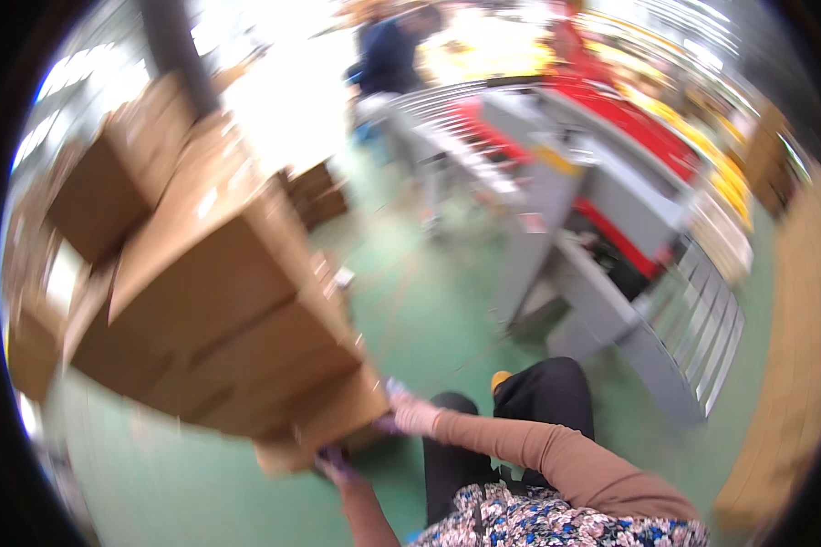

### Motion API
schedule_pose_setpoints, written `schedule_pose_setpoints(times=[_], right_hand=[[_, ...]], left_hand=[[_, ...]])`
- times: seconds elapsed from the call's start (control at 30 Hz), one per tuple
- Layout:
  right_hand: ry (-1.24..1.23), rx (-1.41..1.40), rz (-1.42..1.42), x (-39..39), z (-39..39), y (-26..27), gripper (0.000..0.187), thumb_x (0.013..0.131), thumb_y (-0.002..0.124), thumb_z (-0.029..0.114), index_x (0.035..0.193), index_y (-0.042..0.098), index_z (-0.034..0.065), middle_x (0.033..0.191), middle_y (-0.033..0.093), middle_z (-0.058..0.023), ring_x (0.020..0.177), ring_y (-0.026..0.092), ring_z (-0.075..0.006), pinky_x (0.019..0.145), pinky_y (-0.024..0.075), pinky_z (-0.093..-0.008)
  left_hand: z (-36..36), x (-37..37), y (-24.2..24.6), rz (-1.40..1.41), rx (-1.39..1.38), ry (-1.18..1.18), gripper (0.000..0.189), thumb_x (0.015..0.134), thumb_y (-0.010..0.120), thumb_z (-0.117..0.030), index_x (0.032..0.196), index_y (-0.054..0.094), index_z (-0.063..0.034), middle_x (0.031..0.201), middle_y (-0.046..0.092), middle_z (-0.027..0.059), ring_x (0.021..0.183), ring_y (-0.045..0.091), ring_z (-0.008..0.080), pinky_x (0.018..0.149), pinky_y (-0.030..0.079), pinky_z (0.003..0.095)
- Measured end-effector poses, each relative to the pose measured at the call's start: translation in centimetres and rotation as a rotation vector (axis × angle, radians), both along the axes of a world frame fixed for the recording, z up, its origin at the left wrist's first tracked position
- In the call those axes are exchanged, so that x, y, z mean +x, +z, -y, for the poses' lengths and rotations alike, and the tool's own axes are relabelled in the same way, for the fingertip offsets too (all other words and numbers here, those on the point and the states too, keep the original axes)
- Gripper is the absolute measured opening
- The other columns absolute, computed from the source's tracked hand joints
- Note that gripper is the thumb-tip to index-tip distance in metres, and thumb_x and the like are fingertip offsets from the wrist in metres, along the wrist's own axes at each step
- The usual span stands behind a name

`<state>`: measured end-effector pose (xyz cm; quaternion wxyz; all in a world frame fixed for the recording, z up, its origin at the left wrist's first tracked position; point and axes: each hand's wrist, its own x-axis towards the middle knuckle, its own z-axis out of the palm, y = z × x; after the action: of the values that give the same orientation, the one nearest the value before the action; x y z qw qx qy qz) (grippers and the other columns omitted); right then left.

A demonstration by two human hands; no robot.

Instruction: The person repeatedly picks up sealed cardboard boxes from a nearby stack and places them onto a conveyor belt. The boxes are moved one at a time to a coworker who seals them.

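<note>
A cardboard box (342, 405) is at the near end of a tall stack of cardboard boxes (205, 308) on the left. My right hand (410, 411) grips this box at its right corner, and purple shows at the fingers. Lower down, my left hand (335, 466) holds the box's near lower edge, its fingers partly hidden and blurred. Both forearms reach forward in brown sleeves. Motion blur hides whether the box is touching the stack behind it.
A grey and red machine with a roller conveyor (465, 154) stands to the right, its slatted end (698, 328) near me. Beyond it a person (390, 55) in dark clothing bends over. More cartons (315, 195) sit on the green floor (410, 294). A dark post (174, 55) rises behind the stack.
</note>
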<state>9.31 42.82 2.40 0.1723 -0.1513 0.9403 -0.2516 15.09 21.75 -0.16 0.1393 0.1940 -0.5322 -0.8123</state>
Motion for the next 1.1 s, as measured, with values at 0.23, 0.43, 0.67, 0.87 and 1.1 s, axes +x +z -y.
schedule_pose_setpoints(times=[0.23,0.43,0.67,0.87,1.1], right_hand=[[-0.396,-0.476,-0.717,13.6,-16.4,18.3,0.058,0.089,0.068,0.028,0.136,0.045,0.0017,0.124,0.059,-0.0205,0.112,0.060,-0.0360,0.095,0.0491,-0.0399],[-1.100,0.457,-0.888,25.6,-43.7,30.1,0.108,0.074,0.067,0.070,0.144,0.031,-0.0042,0.141,0.043,-0.0270,0.130,0.044,-0.0410,0.110,0.0338,-0.0471],[-1.059,0.559,-0.001,22.8,-59.9,34.3,0.132,0.045,0.081,0.071,0.144,0.031,-0.0002,0.138,0.045,-0.0274,0.131,0.044,-0.0403,0.108,0.0375,-0.0433],[-1.184,0.474,-0.094,32.3,-58.0,33.0,0.127,0.051,0.081,0.060,0.147,0.025,-0.0020,0.136,0.048,-0.0253,0.127,0.047,-0.0368,0.107,0.0385,-0.0392],[-1.183,0.273,-0.313,44.9,-46.0,33.0,0.108,0.044,0.087,0.031,0.137,0.043,-0.0018,0.125,0.055,-0.0218,0.117,0.054,-0.0374,0.100,0.0443,-0.0438]], left_hand=[[-5.7,0.4,-4.1,0.212,-0.261,0.046,0.055,0.092,0.065,-0.037,0.134,0.047,-0.0067,0.120,0.057,0.0098,0.098,0.057,0.0223,0.081,0.048,0.0362],[-7.7,-1.8,-4.7,0.241,-0.347,-0.060,0.050,0.092,0.065,-0.034,0.130,0.051,-0.0048,0.112,0.061,0.0113,0.090,0.059,0.0227,0.075,0.050,0.0360],[-7.9,-2.0,-3.6,0.285,-0.396,-0.077,0.044,0.092,0.065,-0.030,0.125,0.055,-0.0026,0.101,0.065,0.0129,0.081,0.061,0.0231,0.069,0.052,0.0357],[-6.5,-2.9,-5.6,0.237,-0.287,-0.094,0.047,0.093,0.064,-0.035,0.125,0.048,-0.0049,0.096,0.059,0.0026,0.069,0.053,0.0127,0.060,0.047,0.0271],[-14.4,-3.2,-0.4,0.293,0.395,-0.464,0.025,0.091,0.055,-0.034,0.092,0.067,-0.0120,0.070,0.058,-0.0002,0.058,0.053,0.0112,0.048,0.039,0.0236]])
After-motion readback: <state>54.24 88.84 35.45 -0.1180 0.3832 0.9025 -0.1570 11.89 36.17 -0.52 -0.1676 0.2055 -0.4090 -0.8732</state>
